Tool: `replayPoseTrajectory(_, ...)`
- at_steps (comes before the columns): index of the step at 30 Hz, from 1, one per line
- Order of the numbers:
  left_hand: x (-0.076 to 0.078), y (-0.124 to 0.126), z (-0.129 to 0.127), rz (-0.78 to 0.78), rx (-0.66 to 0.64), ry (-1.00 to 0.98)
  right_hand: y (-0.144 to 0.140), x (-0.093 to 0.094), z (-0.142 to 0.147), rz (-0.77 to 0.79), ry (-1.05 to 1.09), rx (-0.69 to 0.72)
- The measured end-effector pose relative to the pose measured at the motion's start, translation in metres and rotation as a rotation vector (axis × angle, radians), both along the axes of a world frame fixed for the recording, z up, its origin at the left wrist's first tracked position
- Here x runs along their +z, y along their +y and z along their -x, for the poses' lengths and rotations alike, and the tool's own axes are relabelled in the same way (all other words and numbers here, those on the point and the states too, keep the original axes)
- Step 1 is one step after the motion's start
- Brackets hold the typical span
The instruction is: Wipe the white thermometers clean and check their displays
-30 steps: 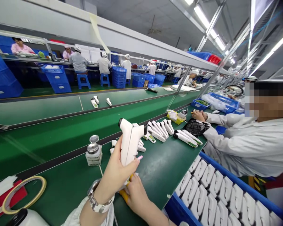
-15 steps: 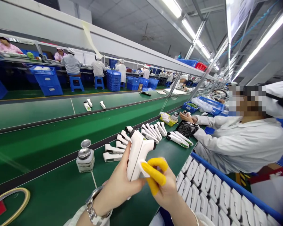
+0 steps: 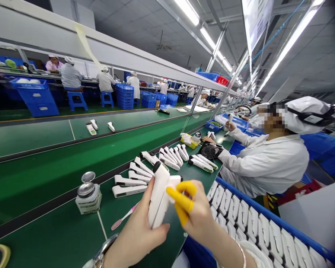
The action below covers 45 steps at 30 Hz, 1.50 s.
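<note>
My left hand point(image 3: 139, 227) is wrapped round a pair of white infrared thermometers point(image 3: 158, 197) held side by side, their black-tipped heads pointing up. Yellow finger covers sit on several fingers of my right hand point(image 3: 197, 206). Those fingers pinch a small white wipe point(image 3: 172, 183) against the side of the right-hand thermometer; the wipe is blurred. Behind my hands, more white thermometers point(image 3: 130, 181) lie fanned out on the green bench point(image 3: 64, 238). Left of them stands a glass bottle point(image 3: 88, 201) with its metal lid up. A pink-and-white toothbrush point(image 3: 123, 219) lies beside my left hand.
A blue crate point(image 3: 240, 193) with rows of white thermometers is at my right. Beyond it a co-worker point(image 3: 270, 160) in white sits by a black fan point(image 3: 210, 150) and a yellow basket point(image 3: 190, 142). A tape roll point(image 3: 6, 255) lies bottom left. A green conveyor point(image 3: 80, 154) runs behind.
The view has shifted to the right, and the toothbrush shows now. My right hand with the wipe has moved up the thermometer towards its head. The co-worker has raised one hand.
</note>
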<state>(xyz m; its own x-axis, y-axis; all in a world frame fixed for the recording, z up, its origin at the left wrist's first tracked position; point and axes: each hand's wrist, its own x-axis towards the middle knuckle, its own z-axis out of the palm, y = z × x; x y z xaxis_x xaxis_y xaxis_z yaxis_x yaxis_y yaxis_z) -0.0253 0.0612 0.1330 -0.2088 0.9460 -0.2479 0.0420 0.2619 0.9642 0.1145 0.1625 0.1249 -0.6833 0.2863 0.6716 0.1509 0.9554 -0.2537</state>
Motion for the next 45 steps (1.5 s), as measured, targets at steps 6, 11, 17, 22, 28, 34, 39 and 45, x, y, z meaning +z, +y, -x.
replayPoseTrajectory(6,-0.002,0.001,0.0,-0.015,0.031,0.055,0.001,0.002,-0.004,-0.079,0.036,-0.03)
replayPoseTrajectory(11,-0.003,0.0,-0.003,-0.051,0.029,-0.004,0.001,0.002,-0.006,-0.078,-0.072,0.063)
replayPoseTrajectory(17,-0.003,0.0,-0.005,-0.013,0.072,0.087,0.003,0.0,-0.009,-0.058,-0.077,0.045)
replayPoseTrajectory(22,0.0,0.0,0.0,0.026,0.029,0.131,0.001,0.0,-0.007,-0.088,0.0,-0.047)
replayPoseTrajectory(28,-0.001,0.0,0.003,0.028,0.064,0.092,0.004,0.001,-0.002,-0.09,0.005,-0.04)
replayPoseTrajectory(34,-0.003,0.002,0.004,0.026,0.0,0.13,0.008,-0.001,-0.003,-0.055,-0.042,0.01)
replayPoseTrajectory(39,-0.007,0.006,0.002,0.046,0.037,0.163,0.008,0.0,-0.003,-0.047,-0.088,0.053)
replayPoseTrajectory(45,-0.008,0.007,0.002,0.031,-0.023,0.151,0.01,0.002,-0.006,-0.061,-0.061,-0.021)
